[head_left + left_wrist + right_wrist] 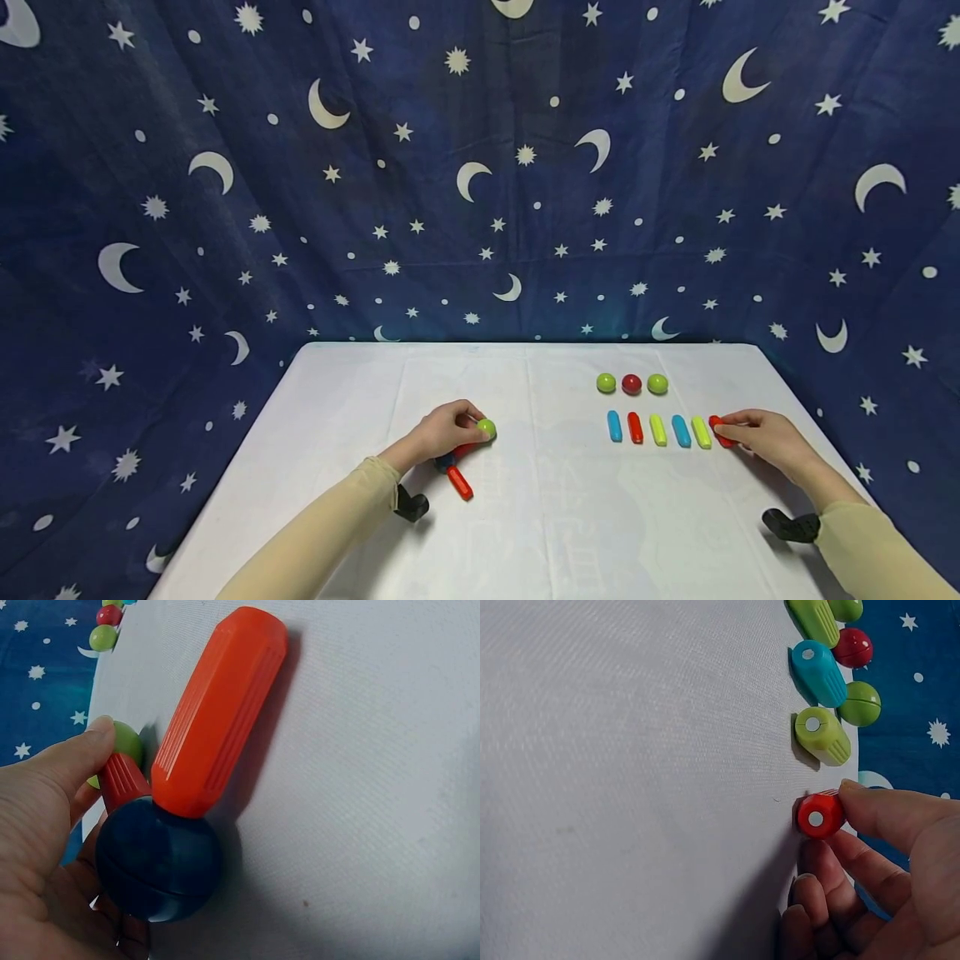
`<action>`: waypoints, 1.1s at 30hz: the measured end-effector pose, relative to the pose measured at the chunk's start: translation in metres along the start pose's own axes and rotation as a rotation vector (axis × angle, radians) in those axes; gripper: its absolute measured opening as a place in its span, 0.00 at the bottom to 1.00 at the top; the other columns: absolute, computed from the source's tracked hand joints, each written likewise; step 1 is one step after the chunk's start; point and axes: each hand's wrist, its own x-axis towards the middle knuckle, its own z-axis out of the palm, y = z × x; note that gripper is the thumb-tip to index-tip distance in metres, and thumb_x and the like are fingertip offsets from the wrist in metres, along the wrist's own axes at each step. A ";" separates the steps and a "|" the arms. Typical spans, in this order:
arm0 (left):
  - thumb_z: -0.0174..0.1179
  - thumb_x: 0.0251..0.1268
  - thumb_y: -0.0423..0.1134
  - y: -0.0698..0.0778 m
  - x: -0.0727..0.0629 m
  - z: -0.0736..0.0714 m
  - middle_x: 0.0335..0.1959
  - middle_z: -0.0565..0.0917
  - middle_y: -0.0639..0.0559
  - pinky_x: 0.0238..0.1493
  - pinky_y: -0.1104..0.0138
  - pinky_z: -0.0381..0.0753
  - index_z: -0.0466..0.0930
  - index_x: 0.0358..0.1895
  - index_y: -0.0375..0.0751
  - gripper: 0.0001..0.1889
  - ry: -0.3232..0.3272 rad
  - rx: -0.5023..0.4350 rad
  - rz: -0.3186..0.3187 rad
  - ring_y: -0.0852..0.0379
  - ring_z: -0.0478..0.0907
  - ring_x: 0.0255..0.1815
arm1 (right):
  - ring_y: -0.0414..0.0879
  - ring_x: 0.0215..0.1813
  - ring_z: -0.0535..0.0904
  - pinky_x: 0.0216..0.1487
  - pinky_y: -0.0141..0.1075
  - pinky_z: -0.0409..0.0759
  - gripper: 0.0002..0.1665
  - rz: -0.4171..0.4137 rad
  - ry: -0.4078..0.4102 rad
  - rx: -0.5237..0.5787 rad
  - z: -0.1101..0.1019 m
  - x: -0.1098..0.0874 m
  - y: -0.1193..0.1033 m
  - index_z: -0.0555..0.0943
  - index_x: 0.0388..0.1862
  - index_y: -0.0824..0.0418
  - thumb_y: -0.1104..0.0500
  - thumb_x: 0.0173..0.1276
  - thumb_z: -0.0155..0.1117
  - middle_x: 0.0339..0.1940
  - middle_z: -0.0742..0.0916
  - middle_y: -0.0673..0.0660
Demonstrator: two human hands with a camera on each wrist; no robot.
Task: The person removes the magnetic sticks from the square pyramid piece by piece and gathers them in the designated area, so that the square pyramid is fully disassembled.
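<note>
In the left wrist view, a dark blue ball (159,859) has two red sticks at it, an orange-red one (221,712) angling away and a shorter-looking red one (124,782) that leads to a green ball (127,742). My left hand (447,432) pinches that green ball, thumb on its near side. At the right end of a row of sticks, my right hand (772,443) holds a red stick (821,816) between thumb and fingers. A pale round spot shows on this stick's end face. Beside it lies a yellow-green stick (823,736).
The row on the white table (540,533) also has a blue stick (614,426), a red stick (635,427) and several others. Behind it sit two green balls (606,383) and a red ball (632,384). A starry dark blue cloth (450,233) hangs behind the table.
</note>
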 end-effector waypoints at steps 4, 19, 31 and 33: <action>0.74 0.61 0.47 0.000 0.000 0.000 0.36 0.82 0.56 0.41 0.63 0.73 0.84 0.48 0.50 0.15 0.004 0.002 0.000 0.57 0.75 0.37 | 0.56 0.47 0.75 0.38 0.39 0.75 0.38 0.002 0.004 -0.002 0.000 -0.001 -0.001 0.75 0.61 0.78 0.44 0.73 0.65 0.46 0.84 0.64; 0.73 0.63 0.48 -0.001 0.000 0.001 0.37 0.82 0.57 0.41 0.64 0.73 0.85 0.49 0.50 0.14 0.000 0.009 0.004 0.57 0.76 0.38 | 0.57 0.45 0.76 0.36 0.38 0.76 0.41 0.023 0.041 -0.016 0.001 -0.003 0.002 0.75 0.61 0.77 0.39 0.75 0.60 0.47 0.83 0.67; 0.73 0.63 0.45 0.006 0.004 0.006 0.37 0.83 0.57 0.42 0.65 0.75 0.86 0.51 0.46 0.16 -0.049 -0.002 0.055 0.58 0.77 0.37 | 0.61 0.53 0.75 0.46 0.47 0.73 0.36 -0.173 0.302 0.002 0.015 -0.016 -0.065 0.77 0.65 0.70 0.39 0.80 0.52 0.58 0.81 0.71; 0.74 0.62 0.45 0.008 0.006 0.008 0.37 0.83 0.57 0.42 0.66 0.76 0.85 0.49 0.46 0.15 -0.070 -0.015 0.057 0.59 0.77 0.37 | 0.59 0.53 0.75 0.48 0.48 0.73 0.34 -0.233 0.288 -0.001 0.027 -0.017 -0.084 0.78 0.65 0.67 0.40 0.80 0.54 0.57 0.82 0.68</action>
